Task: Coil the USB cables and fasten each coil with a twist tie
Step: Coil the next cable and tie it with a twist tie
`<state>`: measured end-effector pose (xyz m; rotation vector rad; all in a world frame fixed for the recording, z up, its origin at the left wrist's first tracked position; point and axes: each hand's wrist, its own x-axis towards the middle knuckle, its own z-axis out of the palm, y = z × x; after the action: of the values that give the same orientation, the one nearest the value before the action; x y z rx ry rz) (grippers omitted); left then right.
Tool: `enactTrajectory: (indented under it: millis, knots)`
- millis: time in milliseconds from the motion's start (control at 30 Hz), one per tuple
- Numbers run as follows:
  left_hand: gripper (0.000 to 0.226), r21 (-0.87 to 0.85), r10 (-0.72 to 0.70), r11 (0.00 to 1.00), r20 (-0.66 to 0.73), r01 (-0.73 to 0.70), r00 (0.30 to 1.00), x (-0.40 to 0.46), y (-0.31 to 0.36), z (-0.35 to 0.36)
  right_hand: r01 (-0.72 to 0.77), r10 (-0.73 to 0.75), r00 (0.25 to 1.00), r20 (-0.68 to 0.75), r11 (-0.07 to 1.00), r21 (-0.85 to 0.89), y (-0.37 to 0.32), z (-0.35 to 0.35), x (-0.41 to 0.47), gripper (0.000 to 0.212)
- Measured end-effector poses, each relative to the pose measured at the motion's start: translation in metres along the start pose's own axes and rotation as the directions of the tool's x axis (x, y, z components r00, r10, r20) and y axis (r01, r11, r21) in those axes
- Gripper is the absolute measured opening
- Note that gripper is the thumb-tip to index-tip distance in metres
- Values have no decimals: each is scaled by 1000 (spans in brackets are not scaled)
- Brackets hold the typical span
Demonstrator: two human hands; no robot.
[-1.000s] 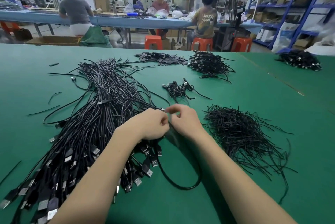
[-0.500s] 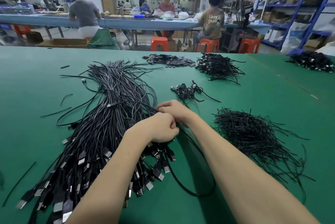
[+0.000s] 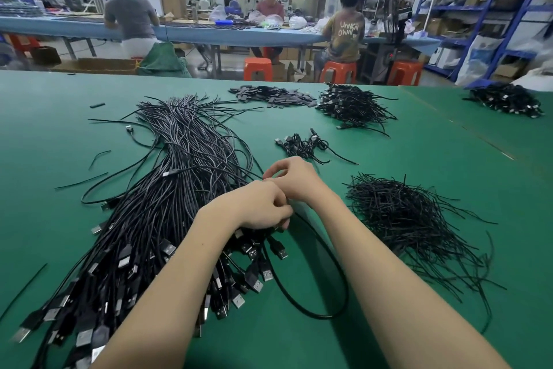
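A big bundle of loose black USB cables (image 3: 167, 189) lies on the green table (image 3: 419, 153), its plugs toward me. My left hand (image 3: 260, 204) grips one black cable (image 3: 323, 288), which loops down to the right beneath my arms. My right hand (image 3: 296, 175), just behind the left and touching it, pinches the same cable with curled fingers. A heap of black twist ties (image 3: 410, 219) sits to the right of my hands. A few tied coils (image 3: 305, 145) lie just beyond them.
Farther back are a pile of finished coils (image 3: 350, 105), a flat heap of small dark parts (image 3: 272, 96) and another cable pile (image 3: 505, 99) at the far right. Stray ties (image 3: 80, 183) lie at left. People sit at a blue bench (image 3: 227, 33) behind the table.
My right hand moved from beside the left to behind it, farther from me, drawing the cable along; the loop below my arms has grown. The camera view shifted slightly.
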<state>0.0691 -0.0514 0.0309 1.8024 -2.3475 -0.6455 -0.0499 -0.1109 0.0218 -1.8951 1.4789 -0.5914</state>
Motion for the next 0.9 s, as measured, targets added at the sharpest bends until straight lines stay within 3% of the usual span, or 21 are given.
enactTrajectory:
  millis: [133, 267, 333, 400, 467, 533, 633, 700, 733, 767, 833, 900]
  knots:
    - [33, 67, -51, 996, -91, 57, 995, 3, -4, 1, 3, 1, 997, -74, 999, 50, 0, -22, -25, 8]
    - [30, 76, -89, 989, -397, 129, 914, -1, -9, -7, 6, -6, 1000, -9, 1000, -11, 0, -59, -58, 6]
    - [35, 208, 64, 977, -482, 43, 874, -3, -7, -7, 22, -19, 998, 60, 998, -53, -5, -80, -73, 5]
    - [30, 255, 229, 958, -411, -130, 882, -3, 3, -4, 65, -64, 996, 68, 998, -8, -8, -96, -82, 5]
    - [32, 167, 277, 958, -316, -235, 907, -3, 17, 3, 116, -116, 993, -5, 988, 106, -8, -105, -86, 7]
    - [39, 104, 302, 953, -337, -284, 892, -1, 28, 10, 145, -115, 987, -113, 938, 314, -4, -108, -86, 7]
    - [45, -61, 280, 934, -486, -352, 828, 0, 36, 13, 156, -63, 986, -154, 676, 720, 3, -102, -81, 27]
    - [49, -323, 193, 857, -520, -401, 832, 1, 42, 12, 104, -16, 994, -112, 520, 848, 9, -91, -76, 39]
    - [49, -451, 146, 793, -513, -410, 846, 2, 45, 11, 64, 4, 997, -80, 562, 824, 14, -83, -73, 38]
    - [49, -559, 104, 720, -498, -410, 861, 2, 49, 9, 11, 14, 999, -29, 691, 723, 19, -74, -72, 33]
    - [50, -746, 59, 534, -437, -399, 897, 1, 55, 4, -74, 10, 988, 151, 904, 420, 25, -56, -75, 23]
    - [51, -878, 89, 311, -354, -363, 931, -3, 61, 1, -93, -3, 957, 291, 944, 317, 27, -46, -76, 22]
